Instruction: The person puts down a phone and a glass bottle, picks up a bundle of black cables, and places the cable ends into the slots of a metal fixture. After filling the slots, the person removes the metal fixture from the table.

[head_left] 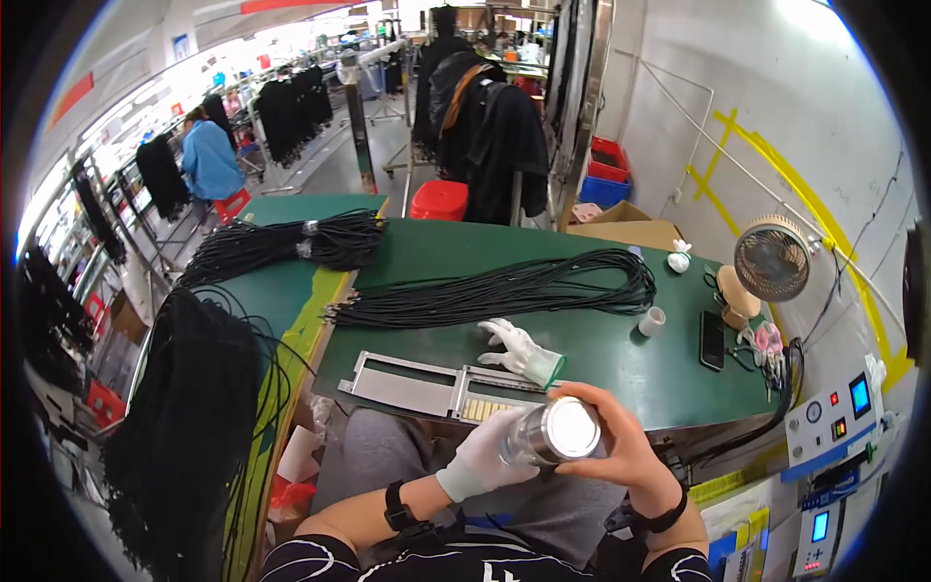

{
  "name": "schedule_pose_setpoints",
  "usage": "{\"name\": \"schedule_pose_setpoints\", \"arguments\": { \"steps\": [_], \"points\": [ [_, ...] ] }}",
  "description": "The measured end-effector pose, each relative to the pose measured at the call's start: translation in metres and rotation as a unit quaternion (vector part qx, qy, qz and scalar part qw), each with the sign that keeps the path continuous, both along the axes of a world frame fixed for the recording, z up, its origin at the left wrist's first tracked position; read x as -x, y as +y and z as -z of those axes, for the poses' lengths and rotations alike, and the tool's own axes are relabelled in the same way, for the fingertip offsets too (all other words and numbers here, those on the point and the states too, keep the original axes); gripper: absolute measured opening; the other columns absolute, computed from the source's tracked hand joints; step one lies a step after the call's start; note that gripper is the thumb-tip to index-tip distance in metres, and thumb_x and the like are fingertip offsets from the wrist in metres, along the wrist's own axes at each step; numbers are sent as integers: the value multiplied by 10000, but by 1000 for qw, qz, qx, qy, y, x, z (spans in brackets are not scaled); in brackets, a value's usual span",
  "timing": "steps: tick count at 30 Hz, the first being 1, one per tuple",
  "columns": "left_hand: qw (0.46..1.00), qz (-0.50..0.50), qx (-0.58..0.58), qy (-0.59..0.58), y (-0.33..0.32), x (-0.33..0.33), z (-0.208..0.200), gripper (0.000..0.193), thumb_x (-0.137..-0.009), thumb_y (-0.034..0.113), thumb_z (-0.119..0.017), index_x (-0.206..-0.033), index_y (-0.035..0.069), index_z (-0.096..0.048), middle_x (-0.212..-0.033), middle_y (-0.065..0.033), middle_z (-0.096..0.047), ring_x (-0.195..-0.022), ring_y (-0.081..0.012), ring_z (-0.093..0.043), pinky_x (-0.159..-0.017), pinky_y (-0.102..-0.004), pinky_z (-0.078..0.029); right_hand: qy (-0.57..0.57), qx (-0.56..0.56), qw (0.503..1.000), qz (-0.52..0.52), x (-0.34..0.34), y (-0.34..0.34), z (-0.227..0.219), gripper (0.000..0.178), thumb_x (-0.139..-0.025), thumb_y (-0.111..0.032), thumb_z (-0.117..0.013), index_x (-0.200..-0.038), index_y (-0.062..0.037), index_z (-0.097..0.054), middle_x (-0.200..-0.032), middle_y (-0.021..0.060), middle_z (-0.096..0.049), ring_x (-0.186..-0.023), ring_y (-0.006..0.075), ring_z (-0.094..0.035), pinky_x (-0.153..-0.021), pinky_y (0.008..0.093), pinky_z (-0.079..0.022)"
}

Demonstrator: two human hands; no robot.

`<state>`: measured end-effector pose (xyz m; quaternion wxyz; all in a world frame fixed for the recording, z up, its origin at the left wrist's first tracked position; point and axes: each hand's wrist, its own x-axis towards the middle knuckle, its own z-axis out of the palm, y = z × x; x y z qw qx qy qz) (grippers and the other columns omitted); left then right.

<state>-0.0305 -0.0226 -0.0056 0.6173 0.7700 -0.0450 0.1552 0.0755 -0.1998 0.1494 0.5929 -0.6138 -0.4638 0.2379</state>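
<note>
A clear drinking bottle [525,438] with a round silver-white lid [572,429] is tilted over my lap, close to the table's near edge. My left hand [485,456], in a white glove, is wrapped round the bottle's body. Bare, my right hand [621,441] is closed about the lid end, thumb below and fingers above. What is inside the bottle cannot be made out. Just beyond my hands a white glove [524,356] with a green cuff lies on the table. Left of it is a grey metal tray-like fixture [402,386], with a row of small yellowish pieces at its right end.
Bundled black cords [485,289] lie across the green table [456,238], with a black heap [184,407] at left. At right are a white roll [652,321], a phone [712,339], pliers, scissors, a fan [772,257] and a control box [829,417]. A person [209,160] in blue sits far left.
</note>
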Motion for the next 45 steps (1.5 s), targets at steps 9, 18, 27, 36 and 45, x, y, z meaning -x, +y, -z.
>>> {"name": "schedule_pose_setpoints", "arguments": {
  "steps": [9, 18, 27, 36, 45],
  "points": [
    [999, -24, -15, -23, 1, -6, -38, 829, -662, 139, -863, -1368, 20, -443, -1203, -165, -571, -1141, -309, -578, -975, -397, -467, 64, -32, 997, 12, 2, 7, -7, 967, -580, -308, -960, -1335, 22, -454, -1300, 116, -537, -1181, 213, -544, -1031, 332, -415],
    [995, -64, -10, -71, -10, -15, -50, 818, -674, 132, -861, -1360, 10, -434, -1214, -171, -565, -1140, -313, -580, -969, -394, -467, 50, -85, 992, 74, 3, 9, 5, 1105, -545, -320, -974, -1407, 35, -381, -1373, 135, -494, -1259, 201, -495, -1083, 355, -369],
    [958, -15, 260, -116, -37, -51, -66, 791, -691, 115, -848, -1345, -27, -425, -1260, -189, -555, -1144, -307, -575, -986, -392, -455, -29, -27, 975, 219, 2, 7, 34, 843, -619, -210, -925, -1313, 17, -504, -1278, 150, -586, -1167, 217, -574, -980, 359, -465],
    [987, -40, -88, -130, -14, -71, -103, 965, -754, 27, -768, -1528, 6, -192, -1364, -156, -506, -1261, -253, -513, -1071, -380, -397, 44, -67, 962, 261, -106, -41, 8, 740, -696, -100, -862, -1328, -11, -488, -1242, 75, -599, -1177, 186, -565, -980, 333, -463],
    [978, -180, 97, 34, 81, 11, -49, 702, -817, -62, -632, -1462, -35, -357, -1151, -110, -615, -1048, -172, -597, -955, -304, -468, -85, -51, 853, 513, -326, -92, 59, 590, -686, -64, -847, -1192, 0, -549, -1106, 102, -675, -976, 192, -648, -872, 327, -510]
  ]
}}
